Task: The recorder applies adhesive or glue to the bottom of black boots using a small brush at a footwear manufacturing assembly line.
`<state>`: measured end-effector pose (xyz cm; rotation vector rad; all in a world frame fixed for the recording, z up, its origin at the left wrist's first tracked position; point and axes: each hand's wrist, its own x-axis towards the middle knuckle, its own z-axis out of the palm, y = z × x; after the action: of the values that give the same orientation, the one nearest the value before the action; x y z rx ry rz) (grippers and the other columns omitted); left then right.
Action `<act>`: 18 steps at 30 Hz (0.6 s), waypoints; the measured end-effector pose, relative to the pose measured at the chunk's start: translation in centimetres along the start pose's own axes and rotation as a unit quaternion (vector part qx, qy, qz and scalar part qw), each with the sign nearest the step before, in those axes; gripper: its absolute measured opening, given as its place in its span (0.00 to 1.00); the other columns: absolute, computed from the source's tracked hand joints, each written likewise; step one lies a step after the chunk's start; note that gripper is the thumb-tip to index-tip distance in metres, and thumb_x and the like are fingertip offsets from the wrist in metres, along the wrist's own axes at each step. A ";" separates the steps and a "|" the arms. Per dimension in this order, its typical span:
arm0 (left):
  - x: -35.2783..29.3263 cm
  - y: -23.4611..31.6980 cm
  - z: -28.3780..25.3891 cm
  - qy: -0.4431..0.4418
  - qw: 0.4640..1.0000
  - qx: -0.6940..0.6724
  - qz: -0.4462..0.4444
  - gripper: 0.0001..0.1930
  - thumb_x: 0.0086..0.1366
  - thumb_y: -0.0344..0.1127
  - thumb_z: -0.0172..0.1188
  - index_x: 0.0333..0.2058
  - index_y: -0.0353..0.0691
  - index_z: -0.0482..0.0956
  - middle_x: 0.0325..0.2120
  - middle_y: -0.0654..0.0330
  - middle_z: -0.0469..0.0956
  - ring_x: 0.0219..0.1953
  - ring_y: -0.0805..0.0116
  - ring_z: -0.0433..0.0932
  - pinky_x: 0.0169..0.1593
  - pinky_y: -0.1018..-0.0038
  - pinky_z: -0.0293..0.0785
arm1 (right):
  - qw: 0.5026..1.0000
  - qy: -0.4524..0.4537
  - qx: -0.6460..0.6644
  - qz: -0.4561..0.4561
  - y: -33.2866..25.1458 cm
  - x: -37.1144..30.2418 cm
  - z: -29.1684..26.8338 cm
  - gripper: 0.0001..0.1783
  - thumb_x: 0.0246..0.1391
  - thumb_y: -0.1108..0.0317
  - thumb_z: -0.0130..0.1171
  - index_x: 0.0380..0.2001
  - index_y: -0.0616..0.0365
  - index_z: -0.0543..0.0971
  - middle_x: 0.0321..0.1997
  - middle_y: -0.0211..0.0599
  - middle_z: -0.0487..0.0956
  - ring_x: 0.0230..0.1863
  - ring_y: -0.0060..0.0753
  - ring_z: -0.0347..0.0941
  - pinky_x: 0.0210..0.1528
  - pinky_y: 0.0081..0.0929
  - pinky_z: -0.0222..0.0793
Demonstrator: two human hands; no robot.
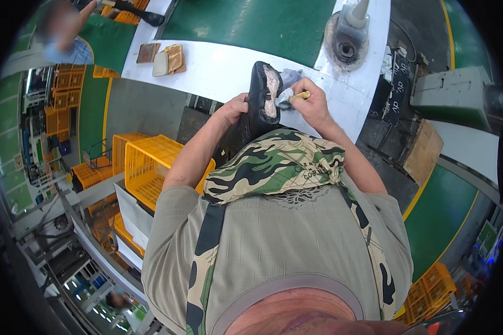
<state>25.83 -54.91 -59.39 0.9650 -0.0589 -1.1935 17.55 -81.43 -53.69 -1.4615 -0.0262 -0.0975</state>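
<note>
A black shoe upper [256, 106], turned so that its pale, rough underside [271, 84] points right, is tilted up at the table's front edge. My left hand [232, 109] is closed on its left side. Against the underside, my right hand [314, 106] pinches a short yellow-handled tool [303, 95], probably a brush, with a whitish, ragged end [285, 97]. That end meets or nearly meets the shoe's right edge. Behind it on the table lies a grey, crumpled-looking piece [291, 76], partly hidden. The camouflage apron [274, 164] sits just below the shoe.
The white table [218, 70] has a green belt [246, 28] along it. A stained pot with a white nozzle bottle [349, 39] stands far right; several small blocks [172, 60] lie at left. Yellow crates [151, 173] are by my left elbow. Another person [67, 39] is at far left.
</note>
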 end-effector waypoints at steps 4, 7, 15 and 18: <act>-1.5 -0.1 -0.5 0.026 1.000 -0.013 0.007 0.49 0.37 0.46 0.83 0.57 0.29 0.71 0.47 0.55 0.82 0.46 0.67 0.83 0.55 0.70 0.79 | 0.999 -0.011 0.023 0.045 0.6 0.4 1.0 0.09 0.46 0.77 0.61 0.25 0.58 0.69 0.25 0.23 0.69 0.28 0.15 0.62 0.29 0.20 0.59; -2.6 0.2 -1.5 0.040 0.999 -0.012 0.015 0.49 0.37 0.48 0.83 0.56 0.29 0.72 0.48 0.54 0.82 0.47 0.67 0.83 0.55 0.70 0.79 | 0.997 -0.038 0.024 0.070 0.7 0.3 1.8 0.09 0.45 0.76 0.62 0.26 0.57 0.70 0.24 0.22 0.69 0.27 0.14 0.61 0.28 0.19 0.58; -6.3 1.3 -4.5 0.095 0.995 -0.013 0.039 0.46 0.41 0.52 0.81 0.54 0.28 0.74 0.45 0.54 0.83 0.46 0.64 0.83 0.55 0.68 0.77 | 0.990 -0.064 0.019 0.125 0.1 2.2 6.6 0.10 0.49 0.79 0.61 0.27 0.56 0.69 0.25 0.23 0.69 0.25 0.15 0.65 0.24 0.18 0.60; -8.1 1.3 -6.2 0.109 0.993 -0.017 0.051 0.45 0.42 0.51 0.80 0.54 0.29 0.74 0.46 0.54 0.82 0.47 0.64 0.82 0.55 0.68 0.77 | 0.982 -0.074 0.047 0.169 -0.1 3.3 9.1 0.10 0.49 0.79 0.61 0.28 0.57 0.70 0.24 0.23 0.69 0.24 0.15 0.64 0.24 0.19 0.60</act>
<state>26.63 -44.68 -58.84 1.0451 0.0858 -0.9876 21.24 -72.56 -52.38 -1.3567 0.0960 0.2857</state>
